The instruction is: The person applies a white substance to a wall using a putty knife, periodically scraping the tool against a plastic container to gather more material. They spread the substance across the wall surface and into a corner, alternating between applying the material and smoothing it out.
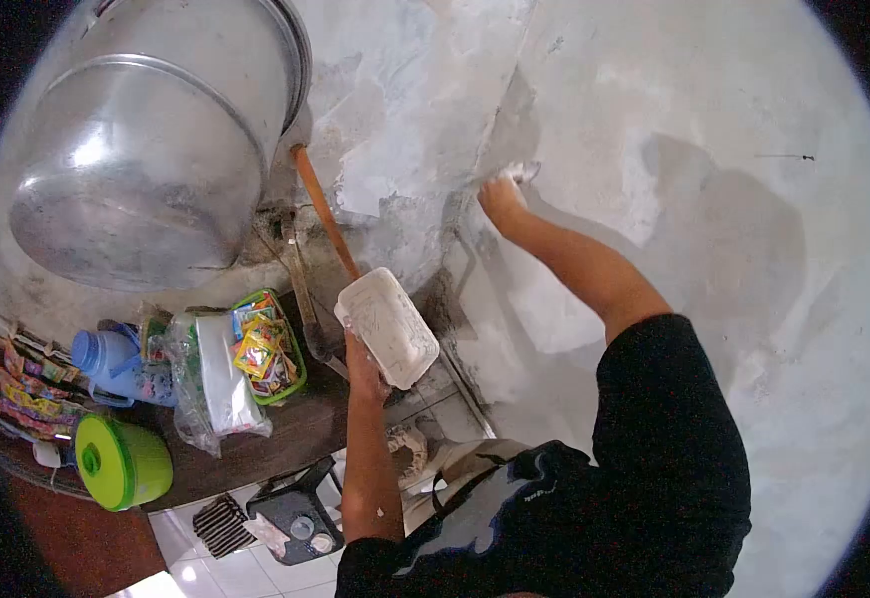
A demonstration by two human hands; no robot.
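My left hand (pixel 365 361) holds a white rectangular tub (pixel 389 327) from its left side and below. Whitish residue coats the inside of the tub, and there are pale smears on the hand. Up and to the right, my right hand (pixel 503 197) is closed near the corner of the grey plastered wall (pixel 594 130). Something whitish shows at its fingers, too small to make out. Patches of lighter and darker plaster surround this hand.
Large metal pots (pixel 146 169) fill the upper left, beside an orange-brown stick (pixel 325 211). A dark table (pixel 300 434) bears a green basket (pixel 303 381) of sachets, plastic bags, a blue jug (pixel 116 364) and a lime-green container (pixel 141 463). A black appliance (pixel 300 516) stands below.
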